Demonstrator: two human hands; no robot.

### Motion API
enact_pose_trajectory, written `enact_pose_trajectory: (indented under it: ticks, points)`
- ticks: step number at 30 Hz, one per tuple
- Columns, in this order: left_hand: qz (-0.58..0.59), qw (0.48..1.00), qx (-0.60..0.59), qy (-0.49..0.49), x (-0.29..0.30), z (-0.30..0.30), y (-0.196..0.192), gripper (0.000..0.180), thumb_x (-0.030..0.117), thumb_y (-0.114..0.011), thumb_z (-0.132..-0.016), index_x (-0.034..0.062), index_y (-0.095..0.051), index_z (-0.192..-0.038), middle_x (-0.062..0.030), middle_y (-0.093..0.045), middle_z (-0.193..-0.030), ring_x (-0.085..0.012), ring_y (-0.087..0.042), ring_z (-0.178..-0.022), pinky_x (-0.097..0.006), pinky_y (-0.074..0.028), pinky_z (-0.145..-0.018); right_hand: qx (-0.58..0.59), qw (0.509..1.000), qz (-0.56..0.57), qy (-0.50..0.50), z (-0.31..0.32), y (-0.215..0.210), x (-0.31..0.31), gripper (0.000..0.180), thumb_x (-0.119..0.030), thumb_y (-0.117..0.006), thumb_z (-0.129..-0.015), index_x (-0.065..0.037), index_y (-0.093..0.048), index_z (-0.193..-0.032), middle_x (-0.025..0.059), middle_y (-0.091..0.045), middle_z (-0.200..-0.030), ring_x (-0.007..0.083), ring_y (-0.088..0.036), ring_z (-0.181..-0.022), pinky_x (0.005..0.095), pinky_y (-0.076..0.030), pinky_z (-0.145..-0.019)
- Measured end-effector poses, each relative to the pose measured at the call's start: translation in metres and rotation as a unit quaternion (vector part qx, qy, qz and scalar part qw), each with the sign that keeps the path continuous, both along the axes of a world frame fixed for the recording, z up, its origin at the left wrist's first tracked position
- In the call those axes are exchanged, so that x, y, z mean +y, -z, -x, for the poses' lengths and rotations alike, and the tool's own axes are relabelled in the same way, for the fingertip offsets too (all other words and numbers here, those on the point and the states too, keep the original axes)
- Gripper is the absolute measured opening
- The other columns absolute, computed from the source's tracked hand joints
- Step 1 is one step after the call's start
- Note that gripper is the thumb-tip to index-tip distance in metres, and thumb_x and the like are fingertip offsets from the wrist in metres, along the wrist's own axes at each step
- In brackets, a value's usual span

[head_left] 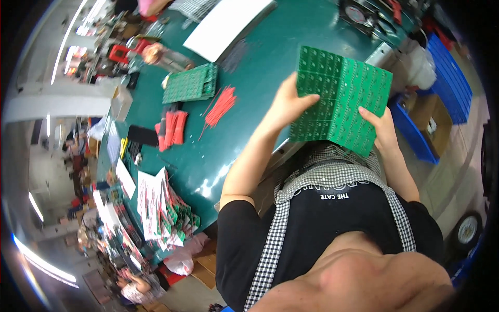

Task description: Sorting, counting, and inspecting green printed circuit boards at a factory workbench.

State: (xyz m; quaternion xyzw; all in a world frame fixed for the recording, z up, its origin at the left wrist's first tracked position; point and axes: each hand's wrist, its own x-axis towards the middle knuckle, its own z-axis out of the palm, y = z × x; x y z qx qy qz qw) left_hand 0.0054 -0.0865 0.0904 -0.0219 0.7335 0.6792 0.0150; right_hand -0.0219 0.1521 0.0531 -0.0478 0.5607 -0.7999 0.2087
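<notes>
A large green circuit board panel (359, 99), covered in rows of small repeated boards, is held up in front of my checked apron. It angles along a line down its middle, the left part looking darker than the right. I cannot tell whether it is one panel or two side by side. My left hand (292, 103) grips its left edge, thumb across the front face. At the lower right edge, my right hand (381, 126) holds it with the thumb on the front. The fingers behind the panel are hidden.
On the green table (260, 67) lie a stack of green circuit board panels (189, 84), loose red wires (220, 107), red wire bundles (174, 129), a white stack (226, 28) and a pile of wired boards (163, 208). A blue crate (413, 138) with a cardboard box stands right.
</notes>
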Motion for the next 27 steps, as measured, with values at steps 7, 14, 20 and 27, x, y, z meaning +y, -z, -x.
enact_pose_trajectory:
  ticks: [7,14,20,27]
  points:
    - [-0.083,0.98,-0.115,0.139,-0.027,0.07,0.029,0.044,0.002,-0.065,-0.073,0.0043,-0.048,-0.113,-0.001,-0.061,-0.076,-0.0079,-0.057,-0.068,-0.021,-0.047,-0.061,-0.215,0.951,0.22,-0.025,0.005,0.059,0.036,0.033,-0.005,-0.054,-0.085,0.001,-0.048,-0.117,0.013,-0.057,-0.111,0.0241,-0.057,-0.1,0.0405,-0.048,-0.086]
    - [-0.148,0.971,-0.142,0.121,-0.006,0.066,0.049,0.05,0.0,-0.055,-0.081,0.0067,-0.042,-0.128,0.0041,-0.056,-0.076,-0.0034,-0.05,-0.064,-0.016,-0.039,-0.055,-0.251,0.868,0.423,-0.071,0.001,0.065,-0.003,0.036,-0.005,-0.054,-0.085,-0.001,-0.046,-0.119,0.0125,-0.054,-0.115,0.025,-0.055,-0.105,0.0422,-0.044,-0.091]
    - [-0.119,0.992,-0.036,-0.021,-0.013,0.048,0.064,0.044,-0.002,-0.052,-0.082,0.0061,-0.047,-0.125,0.0006,-0.054,-0.076,-0.005,-0.047,-0.065,-0.018,-0.039,-0.058,-0.148,0.94,0.303,-0.048,0.007,0.04,-0.013,0.036,-0.006,-0.058,-0.083,0.0,-0.047,-0.117,0.0121,-0.056,-0.111,0.0212,-0.057,-0.1,0.0366,-0.047,-0.086]
    - [0.336,0.928,0.068,-0.149,-0.048,0.065,0.049,0.031,-0.001,-0.046,-0.083,0.0047,-0.057,-0.112,-0.015,-0.061,-0.094,-0.0268,-0.059,-0.085,-0.034,-0.045,-0.079,-0.113,0.974,0.137,0.142,-0.015,0.058,0.021,0.029,-0.007,-0.06,-0.082,0.001,-0.053,-0.108,0.01,-0.059,-0.103,0.0189,-0.059,-0.092,0.0324,-0.048,-0.08]
